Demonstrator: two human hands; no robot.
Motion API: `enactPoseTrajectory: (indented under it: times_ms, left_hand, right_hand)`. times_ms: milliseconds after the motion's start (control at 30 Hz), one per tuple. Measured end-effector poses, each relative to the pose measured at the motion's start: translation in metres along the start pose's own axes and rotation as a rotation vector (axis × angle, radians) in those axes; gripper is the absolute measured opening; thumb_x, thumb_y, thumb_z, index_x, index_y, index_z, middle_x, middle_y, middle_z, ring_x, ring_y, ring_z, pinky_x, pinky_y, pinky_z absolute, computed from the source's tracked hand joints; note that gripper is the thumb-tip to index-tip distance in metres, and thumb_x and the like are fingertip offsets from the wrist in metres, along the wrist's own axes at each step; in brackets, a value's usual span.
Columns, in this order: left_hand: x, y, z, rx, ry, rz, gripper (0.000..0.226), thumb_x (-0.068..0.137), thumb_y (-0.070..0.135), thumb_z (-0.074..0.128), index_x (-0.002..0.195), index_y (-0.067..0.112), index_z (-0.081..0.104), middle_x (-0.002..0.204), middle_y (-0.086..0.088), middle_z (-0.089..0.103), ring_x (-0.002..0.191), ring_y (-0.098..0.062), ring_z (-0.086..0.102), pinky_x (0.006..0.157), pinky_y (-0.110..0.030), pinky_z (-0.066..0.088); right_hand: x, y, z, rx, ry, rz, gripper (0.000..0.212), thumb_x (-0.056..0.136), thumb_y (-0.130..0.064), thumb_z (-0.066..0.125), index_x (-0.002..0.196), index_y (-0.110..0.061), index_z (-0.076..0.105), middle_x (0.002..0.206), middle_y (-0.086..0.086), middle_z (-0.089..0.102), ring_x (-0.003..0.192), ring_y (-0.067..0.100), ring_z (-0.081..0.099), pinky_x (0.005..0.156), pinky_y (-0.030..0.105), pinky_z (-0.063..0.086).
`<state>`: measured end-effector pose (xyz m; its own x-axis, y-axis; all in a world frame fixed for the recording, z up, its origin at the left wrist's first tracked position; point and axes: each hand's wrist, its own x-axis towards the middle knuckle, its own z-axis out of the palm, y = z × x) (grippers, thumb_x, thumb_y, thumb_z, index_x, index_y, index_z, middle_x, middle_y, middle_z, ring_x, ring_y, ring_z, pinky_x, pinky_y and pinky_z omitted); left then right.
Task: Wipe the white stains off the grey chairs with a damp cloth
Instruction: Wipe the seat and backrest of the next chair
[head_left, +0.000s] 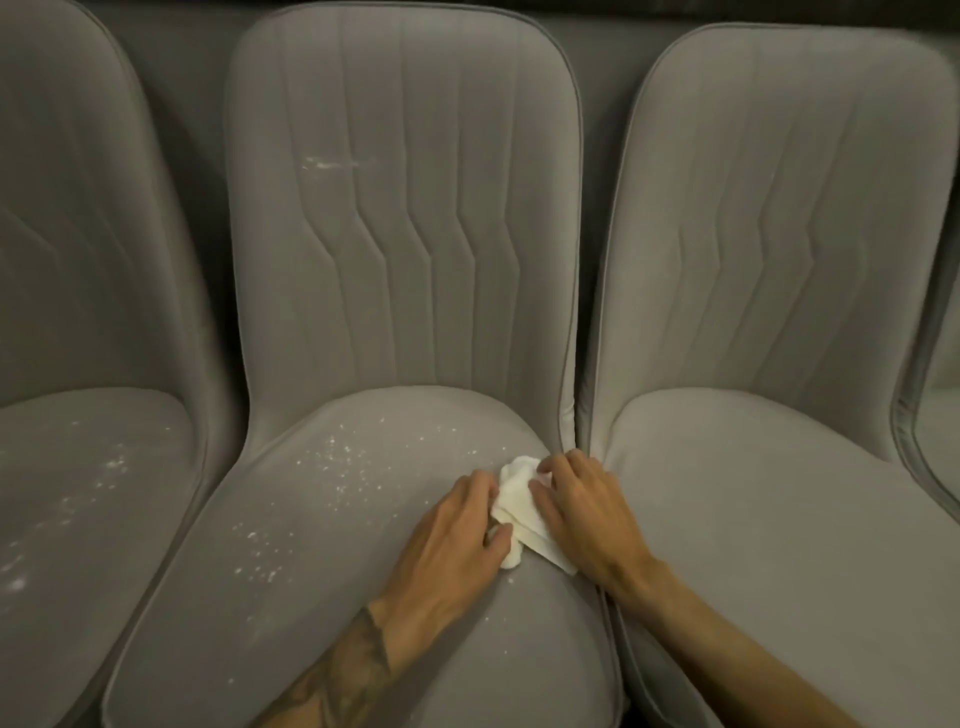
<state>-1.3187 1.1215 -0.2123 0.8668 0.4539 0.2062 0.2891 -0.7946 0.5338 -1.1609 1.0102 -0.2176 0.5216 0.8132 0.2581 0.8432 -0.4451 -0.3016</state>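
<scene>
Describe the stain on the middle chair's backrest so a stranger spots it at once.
Take the middle chair of the three grey ones. High on the left of its backrest lies a white smear. Unlike the scattered specks on its seat, it is one sideways streak.

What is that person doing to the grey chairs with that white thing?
A person is cleaning them. The left hand and right hand grip a bunched white cloth on the seat of the middle chair, near its right edge. White specks dot the seat left of the cloth, and a white smear marks its backrest. The seat of the left chair is speckled too; the right chair looks clean.
</scene>
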Motion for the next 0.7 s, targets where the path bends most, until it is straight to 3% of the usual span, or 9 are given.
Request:
enactPoseTrajectory:
  times_ms: [100, 200, 300, 400, 500, 600, 700]
  left_hand:
    - [0.005, 0.001, -0.002, 0.029, 0.045, 0.106, 0.008, 0.103, 0.018, 0.051, 0.109, 0.023, 0.049, 0.102, 0.004, 0.055, 0.087, -0.017, 0.057, 0.081, -0.035, 0.049]
    - [0.008, 0.005, -0.015, 0.146, -0.004, 0.264, 0.019, 0.103, 0.010, 0.054, 0.120, 0.017, 0.053, 0.113, -0.002, 0.057, 0.093, -0.020, 0.059, 0.084, -0.038, 0.053]
    - [0.007, 0.000, -0.036, 0.336, -0.018, 0.522, 0.039, 0.088, 0.003, 0.075, 0.120, 0.016, 0.057, 0.110, -0.004, 0.060, 0.089, -0.019, 0.063, 0.073, -0.029, 0.058]
    - [-0.007, -0.012, -0.043, 0.387, -0.031, 0.651, 0.037, 0.081, 0.002, 0.076, 0.111, 0.016, 0.061, 0.103, -0.004, 0.062, 0.084, -0.018, 0.062, 0.066, -0.026, 0.055]
    - [-0.022, -0.030, -0.036, 0.393, -0.100, 0.622, 0.036, 0.088, 0.002, 0.071, 0.118, 0.019, 0.058, 0.111, -0.001, 0.059, 0.091, -0.018, 0.058, 0.073, -0.031, 0.054]
    - [-0.026, -0.045, -0.032, 0.375, -0.094, 0.515, 0.025, 0.097, 0.010, 0.059, 0.119, 0.022, 0.055, 0.113, 0.002, 0.054, 0.095, -0.019, 0.054, 0.079, -0.033, 0.048]
    - [-0.028, -0.057, -0.033, 0.381, -0.054, 0.457, 0.015, 0.096, 0.015, 0.055, 0.109, 0.022, 0.057, 0.106, 0.001, 0.055, 0.091, -0.021, 0.054, 0.078, -0.036, 0.048]
  right_hand:
    - [-0.008, -0.003, 0.007, -0.003, 0.007, -0.028, 0.015, 0.103, -0.021, 0.045, 0.094, -0.013, 0.054, 0.095, 0.005, 0.057, 0.084, 0.025, 0.054, 0.080, 0.036, 0.043]
    - [-0.012, -0.006, 0.001, 0.021, 0.027, -0.008, 0.013, 0.103, -0.018, 0.045, 0.097, -0.010, 0.053, 0.098, 0.008, 0.056, 0.085, 0.024, 0.052, 0.079, 0.035, 0.043]
    - [-0.016, -0.003, -0.015, -0.055, 0.006, 0.012, 0.020, 0.107, -0.023, 0.037, 0.102, -0.011, 0.052, 0.102, 0.007, 0.054, 0.090, 0.023, 0.051, 0.085, 0.038, 0.044]
    - [-0.030, 0.002, -0.028, -0.193, -0.098, -0.007, 0.024, 0.107, -0.029, 0.032, 0.105, -0.015, 0.051, 0.108, 0.004, 0.055, 0.093, 0.025, 0.054, 0.085, 0.036, 0.043]
    - [-0.044, -0.001, -0.028, -0.265, -0.165, -0.032, 0.025, 0.105, -0.034, 0.034, 0.109, -0.018, 0.052, 0.111, 0.003, 0.056, 0.095, 0.024, 0.058, 0.084, 0.035, 0.042]
    - [-0.034, -0.020, -0.022, -0.159, 0.039, -0.080, 0.021, 0.103, -0.034, 0.043, 0.111, -0.017, 0.054, 0.105, 0.000, 0.051, 0.088, 0.020, 0.053, 0.079, 0.033, 0.045]
    - [-0.025, -0.029, -0.011, -0.103, -0.046, -0.203, 0.025, 0.104, -0.035, 0.036, 0.120, -0.019, 0.048, 0.107, -0.002, 0.048, 0.091, 0.017, 0.051, 0.085, 0.035, 0.044]
